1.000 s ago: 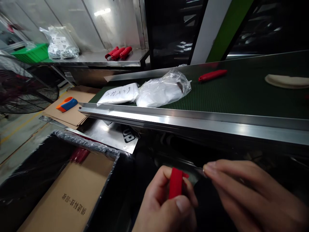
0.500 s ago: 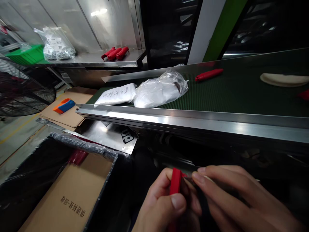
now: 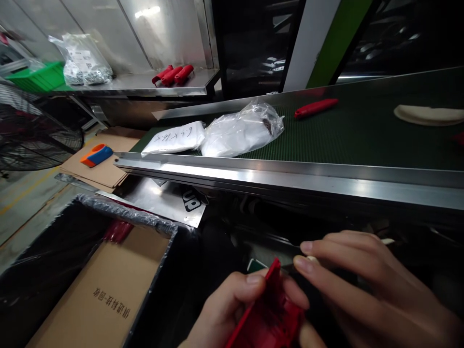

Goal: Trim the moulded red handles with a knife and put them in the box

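At the bottom of the view my left hand [image 3: 235,309] is closed around a red plastic part [image 3: 270,311], which is tilted with its ribbed hollow side up. My right hand [image 3: 362,285] sits just to its right, fingers pinched on a thin blade-like tool [image 3: 311,261] whose tip touches the part's upper end. A pale handle end shows behind the fingers. Both hands are below the near steel rail [image 3: 290,176] of the conveyor.
On the green belt [image 3: 362,140] lie two white plastic bags [image 3: 242,133], a red handle [image 3: 315,107] and a cream piece [image 3: 427,115]. A lined cardboard box [image 3: 101,285] with red parts stands lower left. Several red handles [image 3: 173,75] rest on the steel table; a fan [image 3: 32,130] stands at far left.
My left hand has turned the red part from edge-on to lying tilted with its hollow side showing, and lowered it. My right hand stays at its tip.
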`<state>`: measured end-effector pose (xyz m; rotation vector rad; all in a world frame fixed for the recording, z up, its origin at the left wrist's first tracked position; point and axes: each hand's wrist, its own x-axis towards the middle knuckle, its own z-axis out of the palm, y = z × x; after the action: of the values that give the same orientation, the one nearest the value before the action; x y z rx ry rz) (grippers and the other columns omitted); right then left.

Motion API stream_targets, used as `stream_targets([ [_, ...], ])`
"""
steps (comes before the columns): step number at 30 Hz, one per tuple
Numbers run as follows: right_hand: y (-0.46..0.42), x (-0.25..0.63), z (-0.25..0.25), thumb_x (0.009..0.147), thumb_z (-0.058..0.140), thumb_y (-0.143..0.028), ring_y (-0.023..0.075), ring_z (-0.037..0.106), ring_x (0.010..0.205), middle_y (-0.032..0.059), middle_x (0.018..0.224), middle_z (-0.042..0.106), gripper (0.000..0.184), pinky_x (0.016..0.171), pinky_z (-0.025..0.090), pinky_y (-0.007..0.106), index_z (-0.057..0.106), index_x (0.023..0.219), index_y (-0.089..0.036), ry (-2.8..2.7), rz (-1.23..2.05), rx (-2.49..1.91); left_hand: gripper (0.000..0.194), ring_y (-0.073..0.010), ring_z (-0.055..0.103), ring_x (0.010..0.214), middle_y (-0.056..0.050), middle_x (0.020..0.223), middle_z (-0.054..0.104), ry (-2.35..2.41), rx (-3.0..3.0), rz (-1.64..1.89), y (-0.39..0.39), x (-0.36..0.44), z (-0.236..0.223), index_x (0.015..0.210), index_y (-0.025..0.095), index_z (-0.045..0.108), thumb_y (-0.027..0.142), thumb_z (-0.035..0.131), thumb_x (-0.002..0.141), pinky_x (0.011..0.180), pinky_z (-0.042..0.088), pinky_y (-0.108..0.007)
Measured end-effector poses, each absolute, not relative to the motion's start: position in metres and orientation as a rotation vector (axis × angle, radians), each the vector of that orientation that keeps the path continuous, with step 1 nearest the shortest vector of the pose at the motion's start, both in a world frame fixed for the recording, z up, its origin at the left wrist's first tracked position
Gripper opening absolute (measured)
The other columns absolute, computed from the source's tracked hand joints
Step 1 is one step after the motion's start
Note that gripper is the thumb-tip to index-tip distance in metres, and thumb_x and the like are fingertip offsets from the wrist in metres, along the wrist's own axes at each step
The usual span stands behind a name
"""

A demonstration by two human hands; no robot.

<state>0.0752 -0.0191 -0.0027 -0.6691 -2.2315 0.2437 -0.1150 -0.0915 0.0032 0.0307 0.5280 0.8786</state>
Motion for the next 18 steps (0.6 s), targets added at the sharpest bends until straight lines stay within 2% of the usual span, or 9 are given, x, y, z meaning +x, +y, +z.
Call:
stream_targets([
  [2, -0.019, 0.073, -0.004, 0.094, 0.049, -0.01, 0.0257, 0.059, 0.105, 0.0072, 0.113, 0.064, 0.031, 0.085, 0.048, 0.045, 0.066, 0.116, -0.024, -2.225, 0.267, -0.604, 0.039, -0.0142, 0.058, 0.064, -0.009, 0.08, 0.069, 0.586, -0.03, 0.886, -0.096, -0.118, 0.007, 0.093, 0.013, 0.068, 0.048, 0.064, 0.077, 0.06, 0.041, -0.022],
  [5, -0.016, 0.071, -0.006, 0.093, 0.05, -0.009, 0.0251, 0.061, 0.103, 0.0064, 0.111, 0.066, 0.03, 0.088, 0.047, 0.048, 0.067, 0.112, -0.025, -2.202, 0.195, -0.589, 0.038, -0.0153, 0.058, 0.061, -0.008, 0.076, 0.067, 0.57, -0.045, 0.877, -0.097, -0.121, 0.011, 0.099, 0.012, 0.068, 0.045, 0.058, 0.083, 0.059, 0.043, -0.024],
  [8, -0.014, 0.07, -0.006, 0.095, 0.047, -0.008, 0.0239, 0.061, 0.102, 0.0058, 0.111, 0.066, 0.032, 0.089, 0.048, 0.049, 0.067, 0.111, -0.026, -2.214, 0.137, -0.572, 0.039, -0.0188, 0.062, 0.066, -0.011, 0.082, 0.067, 0.519, -0.02, 0.849, -0.092, -0.122, 0.008, 0.103, 0.01, 0.067, 0.041, 0.052, 0.085, 0.062, 0.046, -0.028],
  [11, -0.017, 0.068, -0.005, 0.093, 0.049, -0.008, 0.0245, 0.061, 0.101, 0.0056, 0.111, 0.065, 0.031, 0.089, 0.048, 0.051, 0.067, 0.111, -0.026, -2.245, 0.089, -0.542, 0.04, -0.0172, 0.061, 0.067, -0.012, 0.079, 0.066, 0.45, 0.002, 0.835, -0.089, -0.121, -0.002, 0.095, 0.005, 0.069, 0.039, 0.052, 0.083, 0.067, 0.046, -0.026],
  [15, -0.015, 0.073, -0.006, 0.089, 0.058, -0.009, 0.0252, 0.06, 0.098, 0.0052, 0.111, 0.065, 0.028, 0.089, 0.045, 0.052, 0.068, 0.11, -0.026, -2.23, 0.034, -0.563, 0.045, -0.0099, 0.046, 0.049, -0.005, 0.056, 0.056, 0.33, 0.038, 0.861, -0.091, -0.117, -0.012, 0.081, 0.004, 0.071, 0.046, 0.056, 0.076, 0.055, 0.037, -0.019],
  [18, -0.002, 0.091, -0.006, 0.088, 0.055, -0.007, 0.0265, 0.06, 0.101, 0.0073, 0.113, 0.061, 0.047, 0.087, 0.046, 0.05, 0.06, 0.129, -0.029, -2.245, 0.042, -0.6, 0.044, -0.0089, 0.041, 0.046, -0.003, 0.052, 0.05, 0.408, 0.128, 0.792, -0.092, -0.112, -0.007, 0.079, 0.003, 0.072, 0.043, 0.056, 0.07, 0.045, 0.027, -0.018],
])
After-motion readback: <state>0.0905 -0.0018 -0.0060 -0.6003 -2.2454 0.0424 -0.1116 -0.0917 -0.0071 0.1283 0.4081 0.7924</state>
